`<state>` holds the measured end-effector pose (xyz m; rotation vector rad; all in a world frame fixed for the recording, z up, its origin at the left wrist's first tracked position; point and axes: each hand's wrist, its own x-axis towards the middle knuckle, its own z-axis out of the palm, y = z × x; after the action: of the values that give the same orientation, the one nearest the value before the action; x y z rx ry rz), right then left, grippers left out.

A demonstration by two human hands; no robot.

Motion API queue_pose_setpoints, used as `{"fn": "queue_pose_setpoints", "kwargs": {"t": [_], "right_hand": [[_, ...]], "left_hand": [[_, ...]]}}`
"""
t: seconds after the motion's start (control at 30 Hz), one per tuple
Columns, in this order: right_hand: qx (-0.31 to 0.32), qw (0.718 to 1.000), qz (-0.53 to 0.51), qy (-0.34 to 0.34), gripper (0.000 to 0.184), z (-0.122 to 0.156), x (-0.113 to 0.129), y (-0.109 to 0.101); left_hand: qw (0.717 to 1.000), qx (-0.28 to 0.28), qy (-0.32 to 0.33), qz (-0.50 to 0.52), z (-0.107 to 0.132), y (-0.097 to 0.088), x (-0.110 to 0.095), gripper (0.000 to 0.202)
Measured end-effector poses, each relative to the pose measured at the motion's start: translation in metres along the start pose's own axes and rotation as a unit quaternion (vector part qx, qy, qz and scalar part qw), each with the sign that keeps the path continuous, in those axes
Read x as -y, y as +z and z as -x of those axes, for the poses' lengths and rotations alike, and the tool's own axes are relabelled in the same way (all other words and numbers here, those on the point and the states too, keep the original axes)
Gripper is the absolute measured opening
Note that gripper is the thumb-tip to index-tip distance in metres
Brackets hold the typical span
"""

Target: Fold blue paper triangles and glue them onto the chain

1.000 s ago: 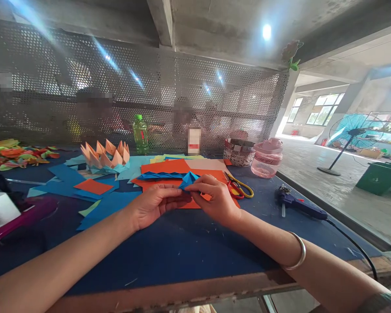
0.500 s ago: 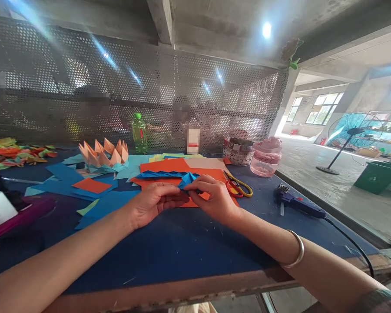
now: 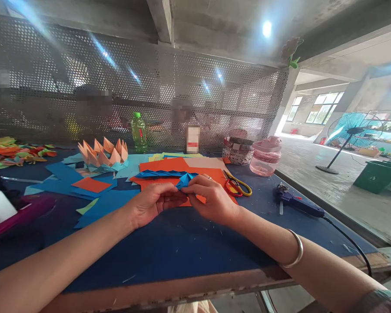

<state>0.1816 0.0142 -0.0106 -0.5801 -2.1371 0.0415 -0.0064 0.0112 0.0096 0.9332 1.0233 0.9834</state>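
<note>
Both my hands meet over the middle of the blue table (image 3: 189, 248). My left hand (image 3: 153, 203) and my right hand (image 3: 211, 199) pinch a small folded piece of blue paper (image 3: 185, 180) between their fingertips, just above orange paper sheets (image 3: 179, 167). A row of folded blue pieces (image 3: 156, 174) lies on the orange sheets behind my hands. My right wrist wears a silver bangle (image 3: 295, 254).
Scissors with yellow and red handles (image 3: 236, 186) lie right of my hands, a blue glue gun (image 3: 296, 203) with its cord further right. A pink jar (image 3: 265, 157), a woven basket (image 3: 237, 151), a green bottle (image 3: 139, 132) and an orange paper crown (image 3: 104, 154) stand behind. Blue paper scraps (image 3: 68, 184) lie left.
My hands have shifted slightly left and away with the blue piece; the fingers keep working it. Nothing else has moved.
</note>
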Motion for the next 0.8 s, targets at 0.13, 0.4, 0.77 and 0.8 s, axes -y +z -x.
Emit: {"fn": "queue_pose_setpoints", "kwargs": {"t": [0.13, 0.4, 0.77, 0.8], "right_hand": [[0.012, 1.000, 0.024, -0.005, 0.024, 0.0012, -0.0010, -0.0002], [0.029, 0.995, 0.091, -0.029, 0.027, 0.0018, 0.0017, -0.0018], [-0.098, 0.985, -0.011, 0.145, 0.012, -0.0007, 0.0060, -0.0004], [-0.117, 0.970, -0.044, 0.207, 0.019, -0.0013, 0.0050, 0.0012]], "left_hand": [[1.000, -0.006, -0.004, 0.015, 0.0000, -0.0003, -0.0009, 0.017], [1.000, 0.022, 0.019, 0.008, -0.0028, -0.0041, 0.0043, 0.012], [0.995, -0.031, 0.094, -0.028, -0.0056, -0.0066, -0.0013, 0.006], [0.993, -0.035, 0.106, -0.032, -0.0047, -0.0059, -0.0018, 0.009]]}}
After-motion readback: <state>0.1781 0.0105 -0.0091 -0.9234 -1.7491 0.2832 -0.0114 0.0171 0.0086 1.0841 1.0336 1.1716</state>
